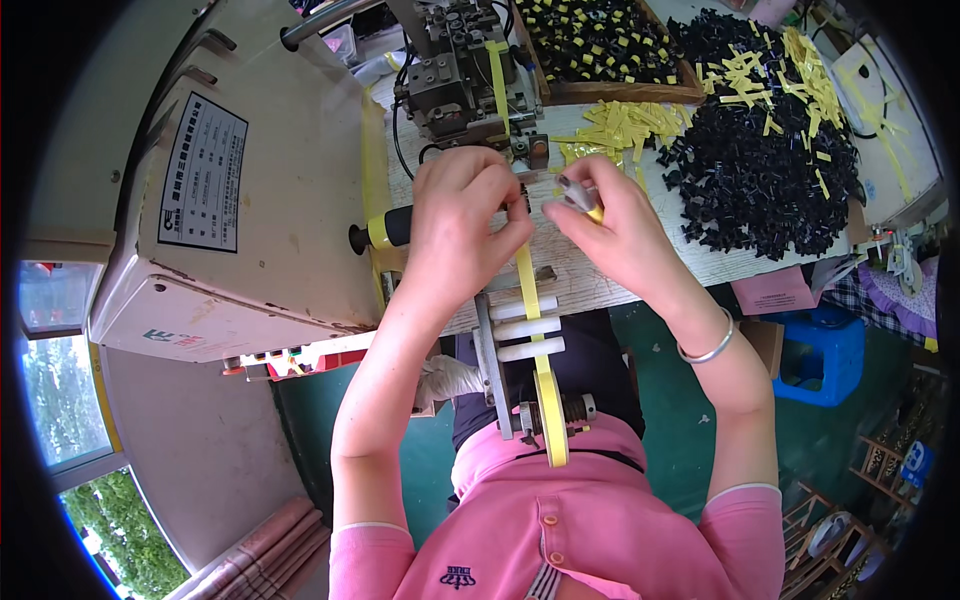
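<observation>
My left hand [465, 215] is in front of a small metal machine [445, 90], its fingers curled into a pinch. At its fingertips a tiny dark piece shows, too small to name. A yellow tape strip [526, 275] runs under that hand from a tape roll [552, 425] over several white rollers [530, 328]. Just to the right my right hand [615, 225] is closed, thumb and forefinger together on a small greyish thing with a yellow part [580, 197]; its kind is unclear. Both hands are close together but apart.
Small black parts [755, 190] lie heaped at right, with yellow strips [625, 125] beside them. Behind is a wooden tray [620, 92] of black and yellow pieces. A large beige machine housing [290, 180] stands at left. A blue stool [825, 355] is on the floor at right.
</observation>
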{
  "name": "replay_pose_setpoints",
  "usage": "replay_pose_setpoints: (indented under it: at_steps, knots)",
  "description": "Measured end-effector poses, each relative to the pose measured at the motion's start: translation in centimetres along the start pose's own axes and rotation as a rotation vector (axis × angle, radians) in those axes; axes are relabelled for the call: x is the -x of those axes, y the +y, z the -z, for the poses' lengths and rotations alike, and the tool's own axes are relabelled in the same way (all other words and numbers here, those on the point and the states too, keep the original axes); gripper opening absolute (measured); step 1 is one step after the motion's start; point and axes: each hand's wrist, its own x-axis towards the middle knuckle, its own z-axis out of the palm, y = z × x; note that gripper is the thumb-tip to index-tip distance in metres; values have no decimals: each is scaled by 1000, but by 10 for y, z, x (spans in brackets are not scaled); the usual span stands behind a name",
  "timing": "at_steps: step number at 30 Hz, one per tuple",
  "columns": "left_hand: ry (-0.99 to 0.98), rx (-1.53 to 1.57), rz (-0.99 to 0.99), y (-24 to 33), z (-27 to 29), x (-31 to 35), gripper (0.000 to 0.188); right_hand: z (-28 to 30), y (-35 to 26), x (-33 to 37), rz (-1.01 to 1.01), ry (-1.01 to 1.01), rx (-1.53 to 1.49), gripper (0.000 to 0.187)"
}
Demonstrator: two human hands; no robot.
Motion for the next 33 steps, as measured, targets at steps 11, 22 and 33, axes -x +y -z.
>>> replay_pose_setpoints:
  at_steps: [11, 22, 33]
  knots:
    - [-21, -120, -28, 9, -3, 1, 18, 2, -3, 27, -382, -259, -604, 32]
    - [1, -34, 2, 5, -4, 5, 17, -12, 2, 28, -409, -313, -631, 33]
    - [36, 21, 40, 4, -10, 8, 17, -20, -8, 24, -424, -314, -540, 32]
